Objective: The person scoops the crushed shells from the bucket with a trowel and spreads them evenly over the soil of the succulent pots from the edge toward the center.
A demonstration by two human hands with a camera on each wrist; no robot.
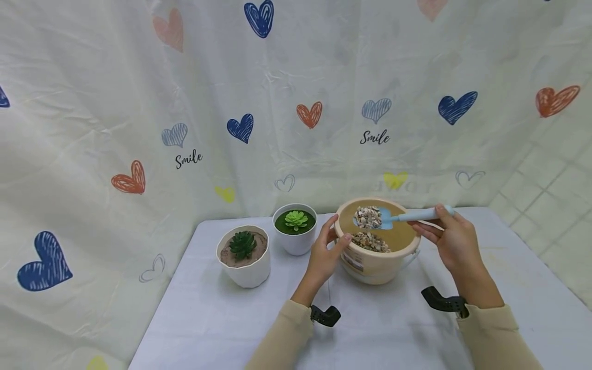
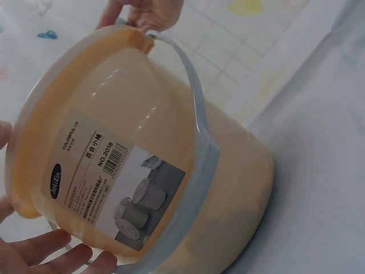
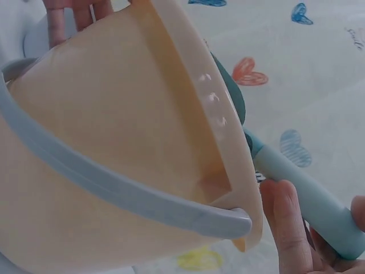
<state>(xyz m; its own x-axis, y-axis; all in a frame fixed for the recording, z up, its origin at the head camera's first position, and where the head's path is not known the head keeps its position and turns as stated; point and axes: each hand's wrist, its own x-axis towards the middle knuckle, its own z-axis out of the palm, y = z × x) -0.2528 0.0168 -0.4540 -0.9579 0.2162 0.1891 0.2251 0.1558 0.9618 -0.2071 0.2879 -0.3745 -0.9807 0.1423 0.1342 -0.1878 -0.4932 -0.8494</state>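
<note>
A peach plastic bucket (image 1: 372,270) stands on the table with pebbles (image 1: 371,242) in its bottom. My left hand (image 1: 322,254) grips the bucket's left rim, thumb at the front and fingers along the outer wall. In my right hand (image 1: 455,241) is the handle of a light blue shovel (image 1: 421,215), held level over the bucket's mouth. Small pebbles (image 1: 368,217) are heaped on its blade. The right wrist view shows the shovel handle (image 3: 308,194) between thumb and fingers beside the rim. A grey bail handle (image 2: 197,171) hangs down the bucket's side in the left wrist view.
To the left stands a white faceted pot (image 1: 250,270) with brown soil and a dark green succulent (image 1: 242,244). Behind it, nearer the bucket, is a white round pot (image 1: 297,244) with a bright green succulent (image 1: 296,220). A heart-printed curtain (image 1: 277,77) hangs behind the table.
</note>
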